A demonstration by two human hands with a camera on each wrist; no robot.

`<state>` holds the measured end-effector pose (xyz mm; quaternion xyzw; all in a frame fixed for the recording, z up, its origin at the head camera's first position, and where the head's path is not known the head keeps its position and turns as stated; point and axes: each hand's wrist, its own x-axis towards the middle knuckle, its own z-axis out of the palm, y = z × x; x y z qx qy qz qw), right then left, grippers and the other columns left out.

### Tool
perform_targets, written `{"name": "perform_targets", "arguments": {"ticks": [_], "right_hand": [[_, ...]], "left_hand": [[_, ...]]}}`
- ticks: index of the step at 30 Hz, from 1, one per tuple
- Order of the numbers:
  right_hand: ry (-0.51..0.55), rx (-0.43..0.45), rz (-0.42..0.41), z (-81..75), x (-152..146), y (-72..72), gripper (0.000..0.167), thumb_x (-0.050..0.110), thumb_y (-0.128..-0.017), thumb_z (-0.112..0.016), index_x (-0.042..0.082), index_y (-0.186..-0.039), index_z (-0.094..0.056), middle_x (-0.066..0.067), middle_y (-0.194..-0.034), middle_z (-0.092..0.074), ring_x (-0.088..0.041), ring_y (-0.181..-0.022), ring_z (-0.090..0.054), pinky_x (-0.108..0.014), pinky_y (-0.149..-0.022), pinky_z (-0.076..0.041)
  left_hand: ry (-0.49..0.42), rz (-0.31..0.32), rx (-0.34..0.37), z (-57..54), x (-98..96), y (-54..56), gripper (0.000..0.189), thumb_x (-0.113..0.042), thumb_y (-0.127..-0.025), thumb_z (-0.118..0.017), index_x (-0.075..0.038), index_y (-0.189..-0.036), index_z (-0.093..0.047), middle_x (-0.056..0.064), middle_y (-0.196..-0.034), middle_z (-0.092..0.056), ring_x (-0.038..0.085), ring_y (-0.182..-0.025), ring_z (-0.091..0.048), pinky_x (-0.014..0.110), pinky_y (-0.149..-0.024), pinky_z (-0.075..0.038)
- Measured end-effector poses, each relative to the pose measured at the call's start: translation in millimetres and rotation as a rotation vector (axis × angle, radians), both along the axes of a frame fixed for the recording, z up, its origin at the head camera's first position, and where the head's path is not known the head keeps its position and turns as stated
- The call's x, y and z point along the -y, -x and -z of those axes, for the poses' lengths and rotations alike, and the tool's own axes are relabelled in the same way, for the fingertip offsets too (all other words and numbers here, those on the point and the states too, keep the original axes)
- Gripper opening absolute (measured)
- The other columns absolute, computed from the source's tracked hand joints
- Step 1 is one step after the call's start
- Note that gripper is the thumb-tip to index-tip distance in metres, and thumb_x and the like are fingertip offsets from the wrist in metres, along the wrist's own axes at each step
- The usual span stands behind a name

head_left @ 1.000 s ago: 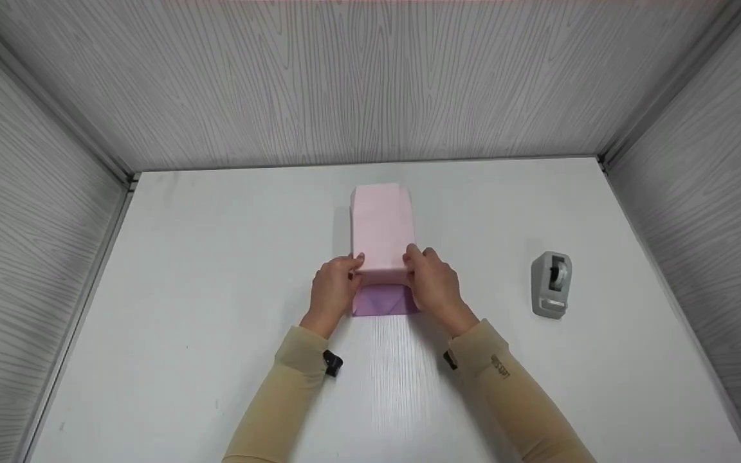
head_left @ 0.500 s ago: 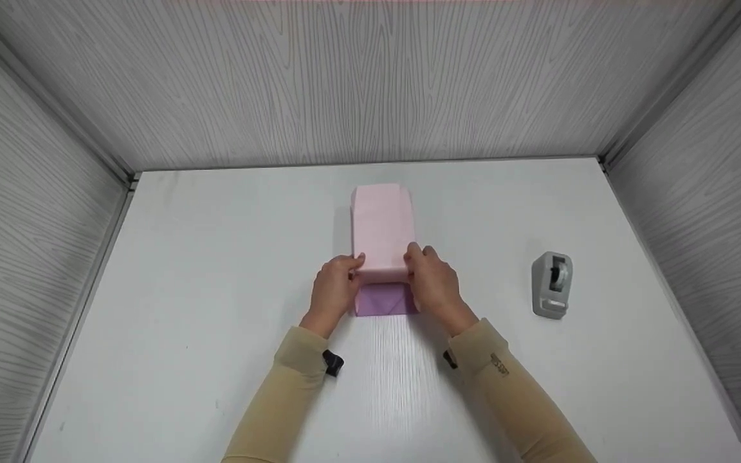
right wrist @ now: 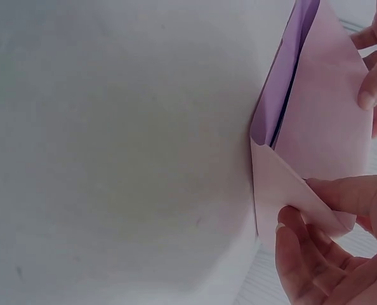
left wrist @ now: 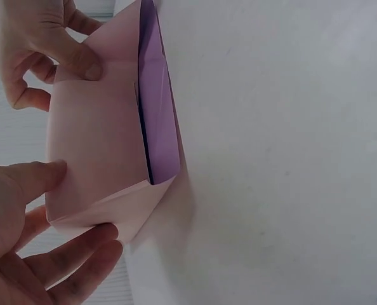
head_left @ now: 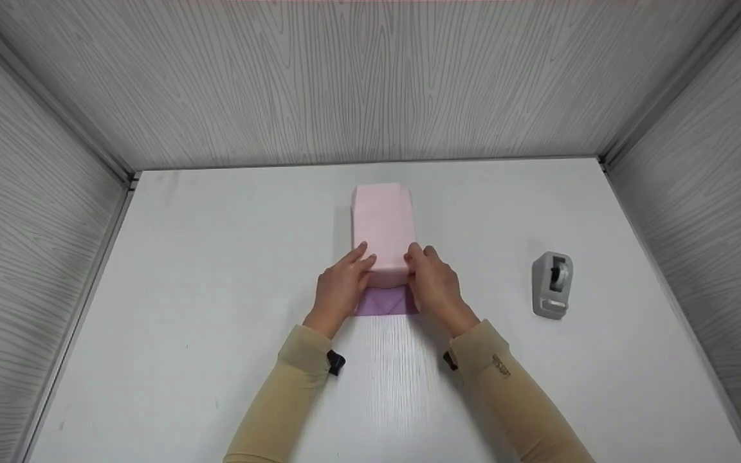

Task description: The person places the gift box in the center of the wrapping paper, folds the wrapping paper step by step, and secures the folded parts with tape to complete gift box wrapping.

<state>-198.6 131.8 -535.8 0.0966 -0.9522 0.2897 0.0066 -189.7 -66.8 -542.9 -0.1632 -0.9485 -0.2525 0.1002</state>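
Observation:
A long box wrapped in pink paper [head_left: 380,218] lies lengthwise on the table. At its near end a paper flap [head_left: 383,301] shows its purple inside and sticks out toward the person. My left hand [head_left: 337,289] grips the near left corner, its thumb against the pink end face and other fingers at the top and side. The right hand [head_left: 435,283] pinches the folded paper at the near right corner. Both wrist views show the end paper [left wrist: 103,136] [right wrist: 328,108] folded down over the end, with a dark slit between it and the purple flap [left wrist: 160,121].
A grey tape dispenser [head_left: 550,285] with a roll in it stands on the white table [head_left: 216,270], to the right of the box. Grey wood-grain panels [head_left: 370,83] enclose the table at the back and both sides.
My left hand has moved slightly right and forward, its fingers now reaching farther over the box's top near edge. The right hand and the box stay nearly where they were.

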Motion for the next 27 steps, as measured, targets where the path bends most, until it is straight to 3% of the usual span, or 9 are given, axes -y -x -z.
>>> {"name": "perform_targets", "arguments": {"ticks": [3,6,9,13,18,23,27], "right_hand": [[-0.058,0.003,-0.046,-2.6,-3.4,-0.4,0.039,0.006,-0.086,-0.069,0.017,-0.118,-0.048,-0.006,-0.099,-0.053,-0.027,-0.068,-0.055,-0.041,-0.060,-0.048],[-0.038,0.044,-0.049,-4.6,-5.7,-0.2,0.046,0.008,-0.082,-0.072,0.017,-0.120,-0.049,-0.006,-0.106,-0.054,-0.029,-0.075,-0.058,-0.043,-0.064,-0.049],[-0.025,0.037,-0.047,-4.3,-5.8,0.5,0.040,0.015,-0.086,-0.072,0.015,-0.120,-0.051,-0.007,-0.108,-0.056,-0.030,-0.079,-0.061,-0.044,-0.067,-0.051],[-0.053,-0.024,-0.053,-3.2,-3.0,0.4,0.031,0.024,-0.093,-0.069,0.013,-0.116,-0.053,-0.009,-0.104,-0.057,-0.031,-0.072,-0.061,-0.045,-0.062,-0.052],[-0.045,-0.034,-0.040,-2.7,-3.0,0.3,0.028,0.015,-0.093,-0.069,0.014,-0.116,-0.053,-0.010,-0.103,-0.058,-0.030,-0.074,-0.061,-0.045,-0.065,-0.052],[0.090,0.029,-0.018,-1.1,-8.4,-1.5,0.032,0.006,-0.094,-0.064,0.012,-0.124,-0.052,-0.011,-0.101,-0.059,-0.027,-0.085,-0.063,-0.042,-0.072,-0.053],[0.236,0.076,0.048,1.3,-12.8,-5.7,0.031,0.006,-0.094,-0.059,0.005,-0.122,-0.047,-0.012,-0.095,-0.063,-0.024,-0.083,-0.065,-0.038,-0.070,-0.053]], "left_hand": [[0.017,-0.006,-0.002,-1.0,-0.6,1.8,0.032,-0.018,-0.093,-0.068,-0.016,-0.125,-0.069,0.004,-0.143,-0.053,0.031,-0.116,-0.060,0.048,-0.081,-0.055],[0.025,-0.011,-0.003,-1.0,-0.6,2.7,0.033,-0.017,-0.093,-0.068,-0.017,-0.125,-0.069,0.004,-0.142,-0.053,0.030,-0.116,-0.060,0.049,-0.082,-0.054],[0.024,-0.012,-0.004,-0.5,-0.4,3.0,0.033,-0.016,-0.092,-0.069,-0.017,-0.125,-0.069,0.004,-0.142,-0.053,0.030,-0.117,-0.060,0.049,-0.083,-0.054],[0.007,-0.011,-0.014,0.4,-0.3,3.7,0.033,-0.015,-0.091,-0.070,-0.017,-0.123,-0.070,0.005,-0.141,-0.054,0.030,-0.116,-0.060,0.048,-0.082,-0.054],[-0.007,-0.010,-0.014,0.2,-0.3,4.3,0.033,-0.014,-0.091,-0.070,-0.017,-0.123,-0.070,0.004,-0.141,-0.054,0.029,-0.118,-0.059,0.045,-0.084,-0.054],[-0.023,-0.009,-0.008,0.0,-0.4,3.9,0.032,-0.013,-0.091,-0.070,-0.015,-0.123,-0.070,0.004,-0.140,-0.054,0.028,-0.120,-0.058,0.045,-0.086,-0.054],[-0.037,-0.013,-0.017,1.0,-0.7,4.3,0.033,-0.009,-0.088,-0.073,-0.014,-0.121,-0.070,0.005,-0.139,-0.056,0.028,-0.119,-0.059,0.043,-0.085,-0.054]]}}
